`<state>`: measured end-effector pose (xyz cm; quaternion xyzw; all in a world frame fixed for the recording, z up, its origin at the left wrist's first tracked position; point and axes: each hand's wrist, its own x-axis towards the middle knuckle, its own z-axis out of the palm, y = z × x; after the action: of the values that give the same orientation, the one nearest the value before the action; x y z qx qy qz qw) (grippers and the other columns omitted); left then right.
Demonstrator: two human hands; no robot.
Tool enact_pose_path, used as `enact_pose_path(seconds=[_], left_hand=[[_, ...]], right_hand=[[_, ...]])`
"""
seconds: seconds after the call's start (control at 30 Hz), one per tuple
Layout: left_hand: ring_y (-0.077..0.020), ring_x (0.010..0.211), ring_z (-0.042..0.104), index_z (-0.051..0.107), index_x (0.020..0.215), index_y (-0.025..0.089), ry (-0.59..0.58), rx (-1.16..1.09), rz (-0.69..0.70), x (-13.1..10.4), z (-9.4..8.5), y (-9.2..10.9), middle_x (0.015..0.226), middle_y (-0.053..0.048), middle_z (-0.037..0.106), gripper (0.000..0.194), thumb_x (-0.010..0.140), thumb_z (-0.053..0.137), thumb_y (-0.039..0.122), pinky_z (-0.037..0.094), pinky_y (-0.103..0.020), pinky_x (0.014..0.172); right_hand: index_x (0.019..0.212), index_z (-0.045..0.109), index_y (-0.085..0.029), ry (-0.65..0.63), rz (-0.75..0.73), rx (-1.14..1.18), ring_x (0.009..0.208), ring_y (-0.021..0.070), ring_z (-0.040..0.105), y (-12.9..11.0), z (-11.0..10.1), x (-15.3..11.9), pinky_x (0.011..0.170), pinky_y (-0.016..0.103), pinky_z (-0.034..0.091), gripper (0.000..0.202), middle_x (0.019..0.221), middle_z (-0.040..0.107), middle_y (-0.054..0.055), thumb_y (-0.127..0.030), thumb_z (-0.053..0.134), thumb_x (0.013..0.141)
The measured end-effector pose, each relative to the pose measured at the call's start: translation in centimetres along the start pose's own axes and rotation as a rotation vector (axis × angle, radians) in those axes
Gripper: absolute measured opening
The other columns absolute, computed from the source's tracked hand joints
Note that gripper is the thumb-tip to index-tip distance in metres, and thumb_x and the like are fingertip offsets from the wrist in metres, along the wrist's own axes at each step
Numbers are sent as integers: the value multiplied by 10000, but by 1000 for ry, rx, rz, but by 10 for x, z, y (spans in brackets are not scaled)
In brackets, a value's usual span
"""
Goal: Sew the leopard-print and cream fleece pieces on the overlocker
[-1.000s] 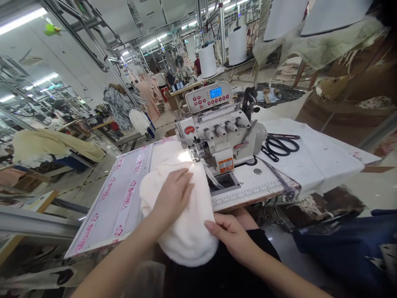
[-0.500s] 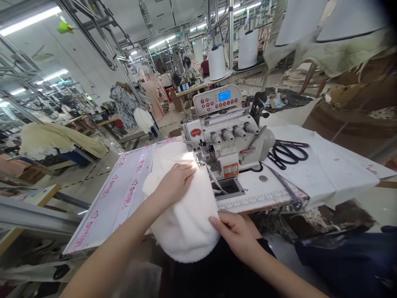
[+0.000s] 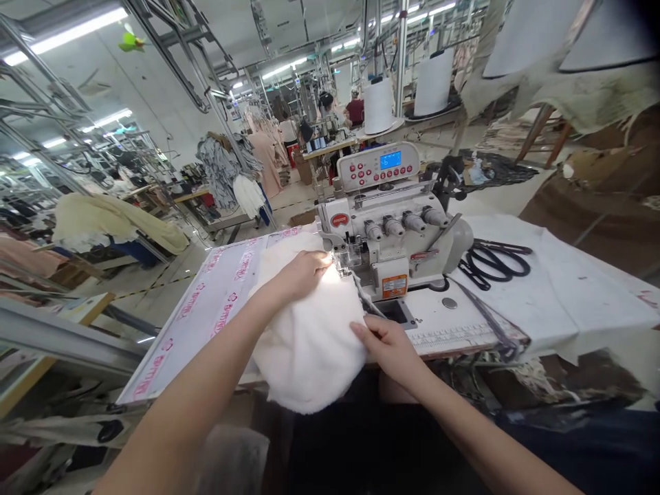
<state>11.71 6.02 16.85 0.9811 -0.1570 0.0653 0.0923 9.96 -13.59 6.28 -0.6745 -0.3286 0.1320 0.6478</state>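
Note:
A piece of white, fluffy fleece fabric (image 3: 314,350) lies on the machine bed and hangs over the table's front edge. Its right edge runs to the presser foot (image 3: 342,265) of a white overlock sewing machine (image 3: 392,240), lit by a small lamp. My left hand (image 3: 305,271) rests on the fabric just left of the foot, fingers curled and gripping it. Closer to me, my right hand (image 3: 388,342) pinches the fabric's right edge between thumb and fingers. The needle tip is too small to make out.
Black-handled scissors (image 3: 495,261) lie on a white cloth (image 3: 562,282) right of the machine. A control panel (image 3: 379,167) with a blue display stands on top. Thread cones (image 3: 378,106) rise behind. A pink-printed cover (image 3: 206,302) spreads across the left tabletop.
My right hand has moved forward along the fabric's edge, toward the machine. The fingers of my left hand have curled more. The fabric's hanging end has drawn up slightly, and the view has shifted left.

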Motion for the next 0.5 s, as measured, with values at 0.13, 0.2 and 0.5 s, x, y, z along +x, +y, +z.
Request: enact_pose_path(seconds=[0.13, 0.2, 0.5], left_hand=[[-172, 852, 516, 545, 786, 155, 313, -1, -134, -24, 9, 10, 879, -64, 567, 234, 849, 320, 178, 402, -327, 798], [-212, 969, 502, 539, 964, 168, 568, 64, -155, -62, 25, 27, 1011, -95, 545, 230, 843, 359, 242, 395, -392, 853], [-320, 1133, 430, 497, 1100, 257, 218, 229, 111, -213, 109, 66, 1126, -127, 516, 367, 748, 528, 355, 357, -529, 917]], right_hand=[[723, 567, -167, -53, 68, 232, 725, 171, 493, 2, 16, -13, 669, 278, 403, 268, 734, 553, 21, -410, 496, 810], [807, 609, -162, -118, 121, 313, 783, 192, 531, 3, 28, -31, 728, 302, 422, 260, 812, 605, 34, -410, 531, 792], [800, 666, -158, -266, 96, 297, 809, 205, 548, 4, 50, -89, 757, 312, 427, 247, 836, 621, 49, -370, 539, 801]])
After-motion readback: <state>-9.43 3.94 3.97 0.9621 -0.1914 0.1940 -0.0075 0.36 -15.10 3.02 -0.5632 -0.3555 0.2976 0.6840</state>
